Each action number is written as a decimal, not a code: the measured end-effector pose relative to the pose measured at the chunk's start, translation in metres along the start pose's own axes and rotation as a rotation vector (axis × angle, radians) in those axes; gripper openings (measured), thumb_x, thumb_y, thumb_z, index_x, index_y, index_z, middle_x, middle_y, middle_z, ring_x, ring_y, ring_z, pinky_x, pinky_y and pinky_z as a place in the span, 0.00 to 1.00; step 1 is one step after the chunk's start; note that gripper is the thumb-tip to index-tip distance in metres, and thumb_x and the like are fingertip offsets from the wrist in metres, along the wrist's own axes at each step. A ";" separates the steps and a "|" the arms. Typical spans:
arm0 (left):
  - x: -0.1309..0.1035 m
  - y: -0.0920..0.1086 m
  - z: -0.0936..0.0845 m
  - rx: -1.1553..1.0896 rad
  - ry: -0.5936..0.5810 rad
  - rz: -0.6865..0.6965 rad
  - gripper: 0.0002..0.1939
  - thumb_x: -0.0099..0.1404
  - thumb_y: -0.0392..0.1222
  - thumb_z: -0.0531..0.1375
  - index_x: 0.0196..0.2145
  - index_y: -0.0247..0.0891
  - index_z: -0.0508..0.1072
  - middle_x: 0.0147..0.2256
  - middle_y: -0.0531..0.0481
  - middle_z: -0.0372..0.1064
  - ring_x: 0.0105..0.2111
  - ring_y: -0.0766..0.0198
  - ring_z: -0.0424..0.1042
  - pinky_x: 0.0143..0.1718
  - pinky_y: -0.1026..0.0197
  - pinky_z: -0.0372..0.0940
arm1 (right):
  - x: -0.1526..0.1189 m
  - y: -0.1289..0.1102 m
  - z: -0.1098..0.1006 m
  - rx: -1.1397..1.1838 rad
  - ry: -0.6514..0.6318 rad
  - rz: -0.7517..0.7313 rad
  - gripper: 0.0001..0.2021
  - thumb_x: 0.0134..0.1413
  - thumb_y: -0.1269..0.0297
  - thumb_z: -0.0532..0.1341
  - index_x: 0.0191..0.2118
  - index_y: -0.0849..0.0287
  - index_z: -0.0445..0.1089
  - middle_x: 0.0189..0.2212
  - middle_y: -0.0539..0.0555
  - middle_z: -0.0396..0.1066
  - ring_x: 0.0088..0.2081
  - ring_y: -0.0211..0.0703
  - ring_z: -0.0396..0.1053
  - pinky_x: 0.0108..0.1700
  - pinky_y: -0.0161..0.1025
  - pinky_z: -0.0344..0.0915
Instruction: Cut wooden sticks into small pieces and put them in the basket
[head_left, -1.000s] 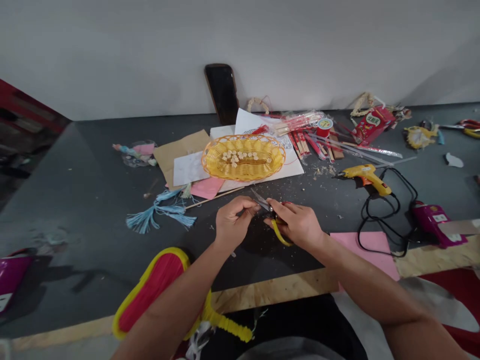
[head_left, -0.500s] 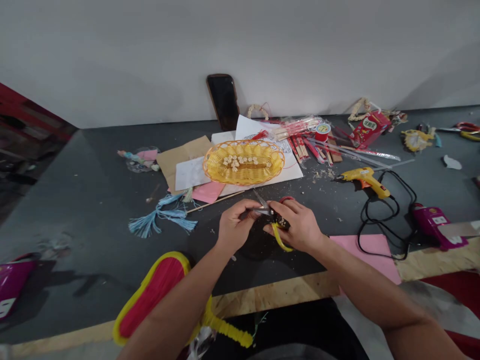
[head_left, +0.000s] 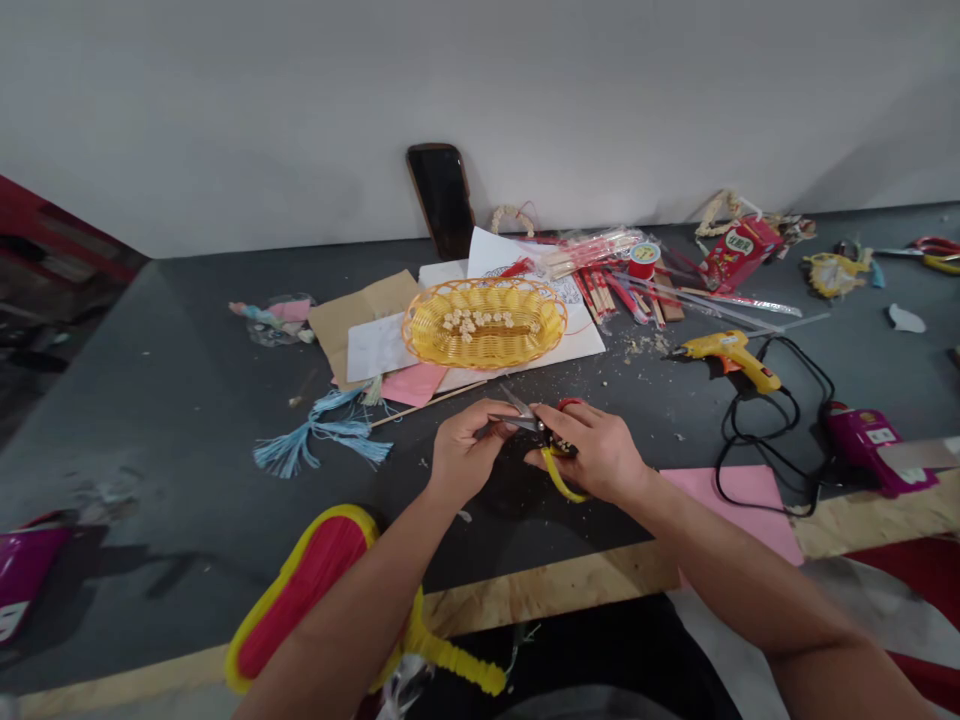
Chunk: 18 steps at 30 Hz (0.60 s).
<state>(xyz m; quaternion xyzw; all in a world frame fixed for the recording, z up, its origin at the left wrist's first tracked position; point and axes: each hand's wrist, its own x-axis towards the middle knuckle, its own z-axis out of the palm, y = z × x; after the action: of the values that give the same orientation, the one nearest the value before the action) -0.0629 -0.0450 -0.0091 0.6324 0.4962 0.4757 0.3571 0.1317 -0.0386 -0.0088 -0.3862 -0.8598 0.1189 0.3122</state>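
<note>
Table (head_left: 187, 400), dark grey and wide, with a bare wood strip along the near edge and a pale wall behind. A red fan (head_left: 315, 580) with a yellow rim and ribbed yellow handle lies at the near edge, partly under the left forearm. A pink sheet (head_left: 720, 495) lies at the near right, under the right forearm. A yellow woven basket (head_left: 485, 322) sits on papers at mid-table, holding small pale beads. A yellow glue gun (head_left: 731, 352) lies to the right, its black cord looping towards a magenta box (head_left: 874, 447). A blue tassel (head_left: 319, 435) lies left of the hands, with a thin wooden stick just behind it. A dark phone (head_left: 442, 200) leans upright against the wall. Red-wrapped chopsticks (head_left: 607, 285) are scattered behind the basket.

The left hand (head_left: 461, 455) hovers in front of the basket, fingers curled, thumb and fingertips pinched on something too small to make out. The right hand (head_left: 592, 450) is closed around scissors (head_left: 536, 425) with yellow and red handles. Their blades are parted and point left, the tips meeting the left fingertips. The hands are almost touching, just above the table.
</note>
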 end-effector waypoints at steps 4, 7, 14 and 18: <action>0.002 0.001 0.000 0.000 0.007 0.010 0.06 0.60 0.34 0.59 0.31 0.37 0.76 0.33 0.49 0.77 0.34 0.64 0.75 0.39 0.63 0.70 | -0.002 0.001 0.001 -0.056 0.006 -0.014 0.23 0.58 0.53 0.60 0.55 0.60 0.68 0.39 0.57 0.76 0.40 0.44 0.73 0.43 0.36 0.69; 0.002 0.003 0.000 0.009 0.022 0.032 0.05 0.60 0.33 0.59 0.29 0.37 0.75 0.31 0.50 0.77 0.33 0.65 0.75 0.37 0.65 0.69 | -0.004 0.001 0.003 -0.093 -0.002 -0.011 0.22 0.59 0.53 0.60 0.55 0.60 0.68 0.36 0.56 0.76 0.36 0.41 0.74 0.40 0.33 0.68; 0.002 0.007 0.001 0.069 0.030 0.001 0.05 0.60 0.38 0.60 0.28 0.37 0.74 0.29 0.51 0.75 0.29 0.66 0.72 0.33 0.65 0.67 | -0.001 0.003 0.001 -0.011 -0.009 0.080 0.22 0.58 0.51 0.60 0.53 0.58 0.68 0.35 0.55 0.75 0.36 0.41 0.73 0.39 0.33 0.67; 0.001 0.009 0.000 0.019 0.046 -0.085 0.07 0.61 0.42 0.60 0.33 0.37 0.75 0.29 0.51 0.74 0.25 0.68 0.70 0.29 0.66 0.66 | 0.002 0.005 -0.005 0.040 0.045 0.118 0.23 0.57 0.49 0.60 0.52 0.60 0.68 0.37 0.57 0.74 0.40 0.45 0.72 0.43 0.38 0.68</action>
<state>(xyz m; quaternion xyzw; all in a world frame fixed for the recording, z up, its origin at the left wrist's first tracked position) -0.0605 -0.0467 -0.0006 0.6031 0.5351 0.4696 0.3596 0.1365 -0.0336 -0.0063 -0.4327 -0.8256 0.1455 0.3317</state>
